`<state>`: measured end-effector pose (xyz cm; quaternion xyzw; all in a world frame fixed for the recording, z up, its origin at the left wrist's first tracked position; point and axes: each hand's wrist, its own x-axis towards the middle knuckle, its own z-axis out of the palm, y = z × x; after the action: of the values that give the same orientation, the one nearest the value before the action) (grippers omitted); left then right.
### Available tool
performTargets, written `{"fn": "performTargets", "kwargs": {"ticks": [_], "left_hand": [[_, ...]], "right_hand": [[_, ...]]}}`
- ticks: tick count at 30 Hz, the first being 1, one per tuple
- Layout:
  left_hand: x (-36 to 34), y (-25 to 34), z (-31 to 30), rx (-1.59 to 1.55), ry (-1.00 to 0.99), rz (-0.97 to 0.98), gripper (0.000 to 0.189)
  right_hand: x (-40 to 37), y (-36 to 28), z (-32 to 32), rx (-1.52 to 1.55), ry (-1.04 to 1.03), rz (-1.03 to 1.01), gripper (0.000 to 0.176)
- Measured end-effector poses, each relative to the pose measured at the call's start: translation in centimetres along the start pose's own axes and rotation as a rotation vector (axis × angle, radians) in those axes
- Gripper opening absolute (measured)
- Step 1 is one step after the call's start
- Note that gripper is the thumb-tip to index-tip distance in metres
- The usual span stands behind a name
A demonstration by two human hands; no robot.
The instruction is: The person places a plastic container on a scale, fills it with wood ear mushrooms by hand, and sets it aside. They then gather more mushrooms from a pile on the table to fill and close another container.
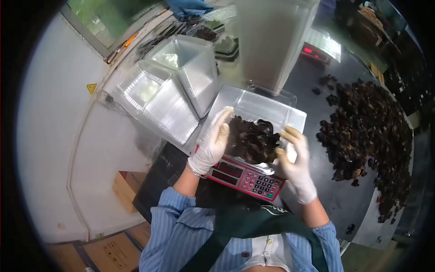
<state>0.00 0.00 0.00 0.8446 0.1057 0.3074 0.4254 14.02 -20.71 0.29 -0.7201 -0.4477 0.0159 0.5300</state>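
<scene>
A heap of dark wood ear mushrooms (253, 140) lies over the metal pan (294, 117) of a red digital scale (260, 183), just in front of my body. Clear, shiny plastic shows along the heap's near edge. My left hand (213, 143), in a white glove, is at the heap's left side with its fingers stretched forward. On the right, my gloved right hand (295, 158) has its thumb and fingers apart, fingertips right at the heap's edge. Both hands flank the mushrooms from opposite sides.
Stacked clear plastic containers (174, 113) stand left of the scale, and a taller stack (272, 41) rises behind it. A large mushroom pile (362, 131) covers the table's right side. Another scale (312, 52) is at the back. Cardboard boxes (111, 251) sit lower left.
</scene>
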Motion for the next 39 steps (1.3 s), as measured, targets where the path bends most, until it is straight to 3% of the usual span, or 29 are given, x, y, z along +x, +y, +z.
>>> {"fn": "performTargets", "kwargs": {"ticks": [2, 3, 5, 10, 12, 13, 14, 16, 19, 23, 25, 26, 29, 31, 33, 37, 39], "left_hand": [[-0.1, 0.3, -0.5, -0.001, 0.058, -0.011, 0.037], [-0.4, -0.9, -3.4, -0.012, 0.041, -0.041, 0.037], [0.0, -1.7, -4.2, -0.065, 0.051, -0.05, 0.037], [1.9, -0.4, -4.4, 0.164, -0.142, 0.054, 0.05], [3.0, 0.5, -3.1, 0.31, -0.254, 0.191, 0.059], [3.4, 0.2, -2.0, 0.375, -0.309, 0.236, 0.074], [3.7, 1.3, -1.1, 0.423, -0.359, 0.236, 0.079], [3.9, 2.4, 0.9, 0.479, -0.445, 0.269, 0.092], [3.3, 2.7, 3.2, 0.495, -0.575, 0.285, 0.091], [2.3, 3.0, 4.7, 0.535, -0.457, 0.304, 0.07], [2.0, 2.6, 5.0, 0.495, -0.435, 0.279, 0.064], [2.2, 2.5, 5.0, 0.473, -0.462, 0.264, 0.063], [2.5, 3.0, 5.2, 0.461, -0.503, 0.231, 0.06], [2.4, 2.8, 5.1, 0.484, -0.499, 0.259, 0.067], [2.3, 3.0, 5.0, 0.475, -0.467, 0.269, 0.073], [1.8, 3.5, 4.1, 0.494, -0.333, 0.242, 0.08], [1.6, 3.6, 2.8, 0.431, -0.253, 0.18, 0.077]], "right_hand": [[-3.6, 2.5, -4.3, -0.133, 0.073, 0.12, 0.036], [-5.6, 2.9, -3.5, -0.182, 0.081, 0.215, 0.035], [-9.7, 4.3, -6.6, -0.407, -0.008, 0.32, 0.033], [-18.0, 2.7, -8.9, -0.577, -0.198, 0.772, 0.043], [-20.1, 3.4, -8.3, -0.478, -0.127, 0.774, 0.029], [-21.4, 4.8, -8.4, -0.386, -0.099, 0.781, 0.024], [-21.4, 5.5, -8.3, -0.413, -0.049, 0.642, 0.018], [-20.4, 6.4, -8.3, -0.362, 0.032, 0.569, 0.019], [-15.6, 3.4, -8.1, -0.357, 0.006, 0.616, 0.022], [-17.5, 4.5, -7.4, -0.48, -0.332, 0.433, 0.022], [-18.0, 5.7, -7.5, -0.393, -0.313, 0.489, 0.016], [-17.8, 6.2, -8.0, -0.309, -0.242, 0.531, 0.009], [-17.1, 10.0, -10.0, -0.486, 0.105, 0.475, 0.014], [-16.5, 12.6, -11.5, -0.62, 0.379, 0.597, 0.017], [-15.6, 14.4, -12.8, -0.647, 0.499, 0.818, 0.021], [-16.1, 15.7, -14.2, -0.63, 0.336, 0.882, 0.019], [-16.0, 15.0, -14.0, -0.484, 0.444, 0.804, 0.014]]}}
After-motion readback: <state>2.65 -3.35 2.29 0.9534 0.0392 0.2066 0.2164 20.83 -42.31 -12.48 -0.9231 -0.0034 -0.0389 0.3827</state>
